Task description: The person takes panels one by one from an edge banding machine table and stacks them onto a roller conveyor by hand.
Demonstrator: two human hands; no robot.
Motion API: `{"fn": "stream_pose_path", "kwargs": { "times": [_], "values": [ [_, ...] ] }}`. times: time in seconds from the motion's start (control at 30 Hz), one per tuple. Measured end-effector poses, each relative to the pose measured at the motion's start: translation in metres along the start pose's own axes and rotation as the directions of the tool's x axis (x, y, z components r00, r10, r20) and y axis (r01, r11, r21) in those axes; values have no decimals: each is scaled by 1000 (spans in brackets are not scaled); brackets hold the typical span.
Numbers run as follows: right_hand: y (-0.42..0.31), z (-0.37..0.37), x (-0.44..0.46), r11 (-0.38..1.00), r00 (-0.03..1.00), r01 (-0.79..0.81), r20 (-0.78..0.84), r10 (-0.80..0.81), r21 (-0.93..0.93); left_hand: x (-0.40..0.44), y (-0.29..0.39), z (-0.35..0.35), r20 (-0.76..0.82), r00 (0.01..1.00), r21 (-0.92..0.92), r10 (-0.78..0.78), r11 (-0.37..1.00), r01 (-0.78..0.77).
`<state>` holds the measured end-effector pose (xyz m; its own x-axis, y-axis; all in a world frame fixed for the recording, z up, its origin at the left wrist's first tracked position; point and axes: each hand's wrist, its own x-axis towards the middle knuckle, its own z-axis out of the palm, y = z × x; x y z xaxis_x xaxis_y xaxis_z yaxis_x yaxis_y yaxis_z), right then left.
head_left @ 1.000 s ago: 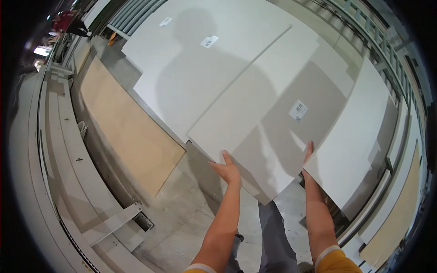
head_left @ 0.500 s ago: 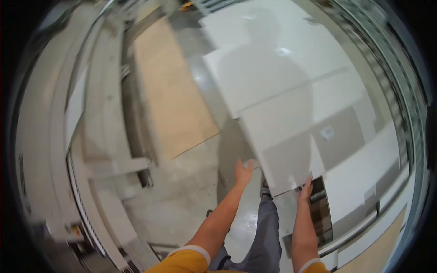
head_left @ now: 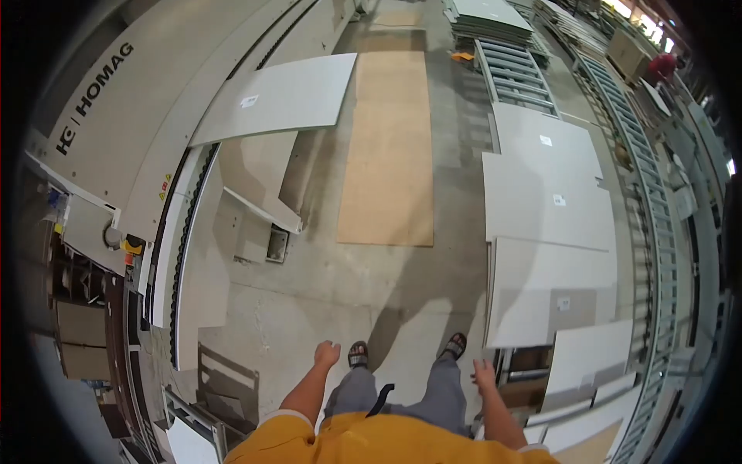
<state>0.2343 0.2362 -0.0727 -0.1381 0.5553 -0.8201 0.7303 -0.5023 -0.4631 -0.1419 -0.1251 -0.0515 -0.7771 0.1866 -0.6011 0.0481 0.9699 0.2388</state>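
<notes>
My left hand (head_left: 327, 354) hangs over the concrete floor, left of my sandalled feet, with its fingers loosely curled and too small to read clearly. On the other side, my right hand (head_left: 484, 374) is held low with fingers apart and nothing in it. It is nearest the lower left corner of a pale panel (head_left: 522, 313) on the right-hand stack, with a visible gap. Labelled white panels (head_left: 533, 203) lie beyond that one, and another light panel (head_left: 591, 356) lies right of my right hand.
A HOMAG machine (head_left: 116, 100) fills the left side, with a labelled panel (head_left: 286, 97) sticking out from it. A long tan board (head_left: 386, 155) lies on the floor ahead. Roller conveyors (head_left: 519, 77) stand at the back right. A person in red (head_left: 662, 68) is far off.
Both hands have come away from the pale panel, which now lies on the stack. The view has swung left, bringing the machine and its protruding panel into sight.
</notes>
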Motion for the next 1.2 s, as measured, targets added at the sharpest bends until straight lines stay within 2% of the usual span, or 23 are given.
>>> {"fn": "stream_pose_path", "kwargs": {
  "times": [0.07,0.13,0.17,0.2,0.23,0.27,0.3,0.33,0.37,0.4,0.47,0.5,0.6,0.67,0.87,0.9,0.93,0.97,1.03,1.1,1.13,1.17,1.2],
  "values": [
    [-20,21,-47,999,995,-10,-96,14,47,31,-52,-18,-13,999,-10,49,999,-49],
    [-6,33,-85,991,993,65,-108,-53,116,69,-110,-4,121,974,151,193,966,-211],
    [-9,42,-123,983,990,65,-137,-42,173,59,-111,-27,150,976,64,156,984,-167],
    [11,52,-126,993,956,93,-286,-68,74,54,-103,-56,180,978,-13,110,994,-110],
    [19,54,-145,992,938,122,-328,-109,18,72,-115,-58,173,969,-44,175,984,-170],
    [73,52,-120,924,822,204,-456,-341,-324,80,-143,-57,169,960,-71,222,975,-212],
    [52,57,-156,833,640,227,-567,-518,-505,76,-166,-69,231,938,-21,257,966,-259],
    [20,54,-196,957,773,130,-578,-261,-259,82,-167,-77,239,940,30,243,966,-258],
    [-3,54,-226,1000,860,16,-510,-20,-11,93,-172,-87,233,944,67,233,965,-254],
    [-1,56,-239,1000,846,15,-533,-6,12,103,-192,-89,242,934,71,263,955,-287],
    [15,59,-262,998,833,45,-553,-8,54,133,-227,-77,318,935,107,155,974,-198],
    [40,63,-256,992,801,108,-597,-45,70,144,-231,-74,325,930,119,170,969,-218],
    [32,82,-307,997,822,6,-568,39,78,148,-243,-66,366,914,83,174,972,-219],
    [68,95,-300,1000,813,-1,-583,-4,-8,148,-228,-58,349,903,-57,249,968,-245],
    [79,108,-296,989,782,-91,-624,0,-114,77,-175,-50,322,925,-391,203,918,-65],
    [83,101,-293,995,797,-29,-603,-36,-97,74,-177,-44,344,881,-193,324,943,-271],
    [85,93,-287,997,809,33,-583,-70,-74,72,-177,-37,392,816,14,425,884,-467],
    [83,88,-286,999,816,32,-577,-32,-10,79,-189,-20,380,828,11,413,893,-450],
    [75,75,-288,990,834,92,-535,-136,-109,93,-215,20,520,695,94,497,775,-625],
    [103,59,-249,954,823,256,-483,-299,-154,70,-227,23,397,767,88,504,811,-579],
    [90,54,-249,969,863,243,-444,-240,-52,57,-222,28,318,781,91,537,803,-589],
    [91,48,-241,949,838,308,-452,-305,-69,37,-208,17,394,740,218,546,726,-652],
    [82,43,-238,948,876,295,-431,-216,123,22,-195,3,480,695,332,535,623,-708]
  ]
}}
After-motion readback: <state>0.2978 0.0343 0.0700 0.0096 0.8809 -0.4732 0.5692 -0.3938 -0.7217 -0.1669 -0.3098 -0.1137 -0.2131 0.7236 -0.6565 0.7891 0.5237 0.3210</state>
